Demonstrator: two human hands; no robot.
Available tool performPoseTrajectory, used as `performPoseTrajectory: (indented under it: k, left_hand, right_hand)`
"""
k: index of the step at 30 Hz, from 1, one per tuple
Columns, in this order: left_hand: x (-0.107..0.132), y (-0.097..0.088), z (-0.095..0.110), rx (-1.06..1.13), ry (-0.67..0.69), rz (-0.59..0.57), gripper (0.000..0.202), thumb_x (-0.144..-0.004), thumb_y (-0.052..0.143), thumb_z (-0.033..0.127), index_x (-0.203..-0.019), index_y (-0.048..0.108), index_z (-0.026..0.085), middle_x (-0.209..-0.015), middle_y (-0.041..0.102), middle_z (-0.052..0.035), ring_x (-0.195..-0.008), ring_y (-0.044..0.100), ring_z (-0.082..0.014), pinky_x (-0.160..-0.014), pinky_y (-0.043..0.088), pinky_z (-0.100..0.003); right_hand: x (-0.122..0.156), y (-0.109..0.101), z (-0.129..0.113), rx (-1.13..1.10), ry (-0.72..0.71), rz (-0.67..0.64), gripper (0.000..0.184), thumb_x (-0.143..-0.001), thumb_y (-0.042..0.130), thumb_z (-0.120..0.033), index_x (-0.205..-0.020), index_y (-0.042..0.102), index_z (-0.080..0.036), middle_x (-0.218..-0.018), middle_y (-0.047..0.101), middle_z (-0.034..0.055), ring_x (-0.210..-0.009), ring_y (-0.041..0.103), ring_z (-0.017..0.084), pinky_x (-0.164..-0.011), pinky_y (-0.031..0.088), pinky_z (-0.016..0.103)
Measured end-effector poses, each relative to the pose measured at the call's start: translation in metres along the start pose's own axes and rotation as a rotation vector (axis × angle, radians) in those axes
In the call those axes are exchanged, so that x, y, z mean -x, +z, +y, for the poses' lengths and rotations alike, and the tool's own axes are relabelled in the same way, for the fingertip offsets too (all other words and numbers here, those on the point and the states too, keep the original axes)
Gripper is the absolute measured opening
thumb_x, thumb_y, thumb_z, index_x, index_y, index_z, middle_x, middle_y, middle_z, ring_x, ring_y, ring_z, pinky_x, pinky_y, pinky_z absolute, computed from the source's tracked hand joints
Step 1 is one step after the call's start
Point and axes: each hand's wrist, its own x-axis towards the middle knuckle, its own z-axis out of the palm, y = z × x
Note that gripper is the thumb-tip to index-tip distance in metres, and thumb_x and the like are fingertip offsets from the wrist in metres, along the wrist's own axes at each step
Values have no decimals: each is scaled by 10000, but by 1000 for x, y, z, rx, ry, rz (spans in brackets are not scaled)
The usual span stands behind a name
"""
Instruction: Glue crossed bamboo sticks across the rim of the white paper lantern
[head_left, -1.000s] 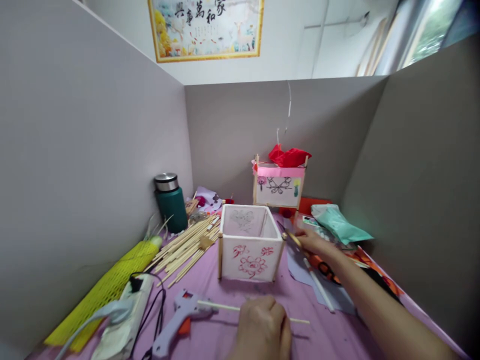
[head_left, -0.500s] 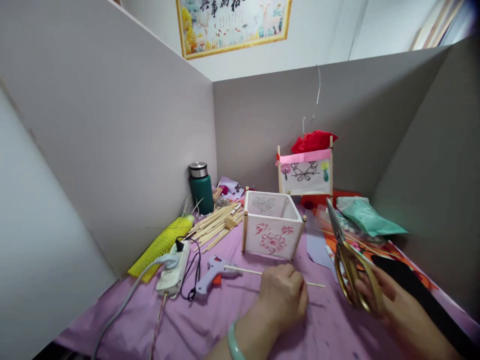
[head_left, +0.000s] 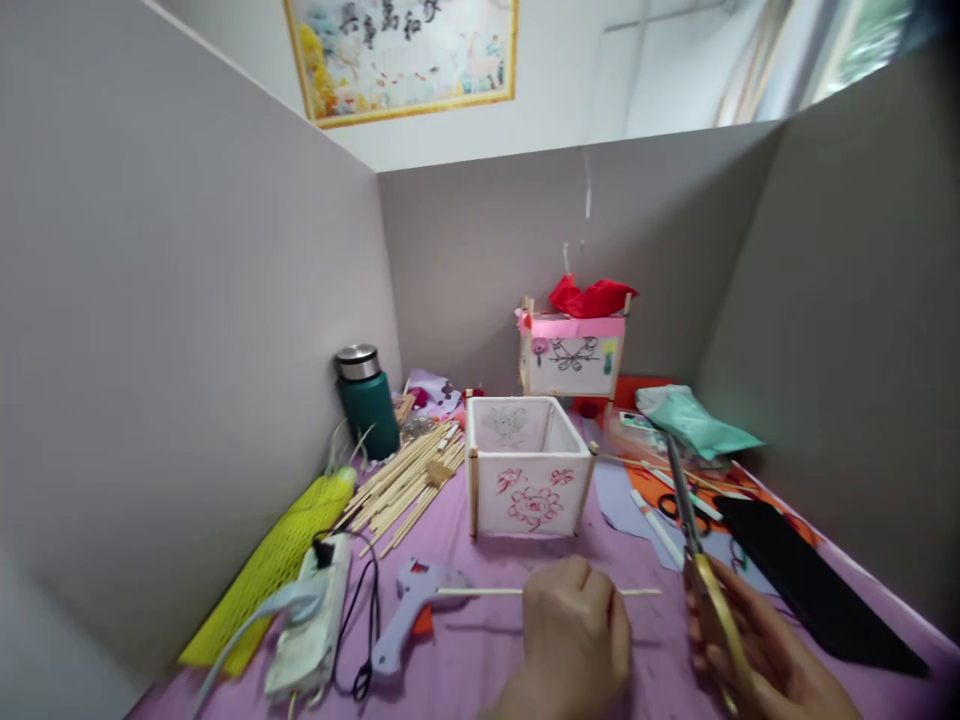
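Observation:
My left hand (head_left: pixel 574 625) is closed around a thin pale wooden stick (head_left: pixel 643 592), whose two ends stick out on either side. The stick's left end passes over the nozzle of a lilac glue gun (head_left: pixel 409 615) lying on the cloth. To the right, my right hand (head_left: pixel 750 640) grips gold-handled scissors (head_left: pixel 686 500) with the blades pointing up and seemingly together. Just beyond my left hand stands an open-topped white box (head_left: pixel 529 500) with red flower drawings and wooden corner posts.
Loose wooden sticks (head_left: pixel 405 480), a green bottle (head_left: pixel 367 400), yellow netting (head_left: pixel 274 570) and a power strip (head_left: pixel 311 620) lie left. A second decorated box (head_left: pixel 574 360) stands behind. On the right are a black flat object (head_left: pixel 817 580), markers (head_left: pixel 656 528) and a mint packet (head_left: pixel 697 420). Grey panels enclose the table.
The camera view has turned right, shifting the scene leftward. My right hand has turned the scissors, so they now show nearly edge-on. My left hand still holds the stick.

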Motion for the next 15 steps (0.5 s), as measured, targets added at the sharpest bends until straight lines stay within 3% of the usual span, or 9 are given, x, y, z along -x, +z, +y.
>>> performPoseTrajectory:
  k: [4, 7, 11, 15]
  left_hand:
    - [3, 2, -1, 83, -12, -27, 119, -770, 517, 143, -673, 526, 213, -654, 570, -15, -609, 546, -165, -554, 335, -308]
    - [3, 4, -3, 109, -10, -38, 136, -783, 498, 132, -691, 548, 219, -654, 570, -18, -607, 544, -166, -558, 345, -305]
    - [1, 0, -6, 109, -31, -24, 167, -816, 462, 119, -731, 572, 211, -676, 574, -26, -631, 546, -169, -590, 356, -300]
    - [-2, -22, -5, 121, -89, 67, 186, -843, 440, 123, -768, 591, 202, -708, 589, -26, -662, 556, -164, -626, 363, -287]
  right_hand:
    - [0, 11, -12, 43, 42, 202, 855, -509, 836, -420, -1260, 460, -255, -877, 631, 25, -732, 631, 214, -556, 542, 263]
    - [2, 18, -22, 1, 52, 294, 810, -498, 837, -442, -1212, 508, -247, -926, 629, 34, -635, 596, 167, -483, 495, 234]
    - [5, 21, -27, -85, -60, 191, 646, -617, 779, -454, -1190, 532, -285, -911, 621, 31, -646, 595, 153, -535, 491, 238]
    - [13, 31, -28, -117, -107, 32, 614, -616, 770, -495, -1152, 545, -297, -903, 609, 43, -679, 599, 172, -578, 497, 272]
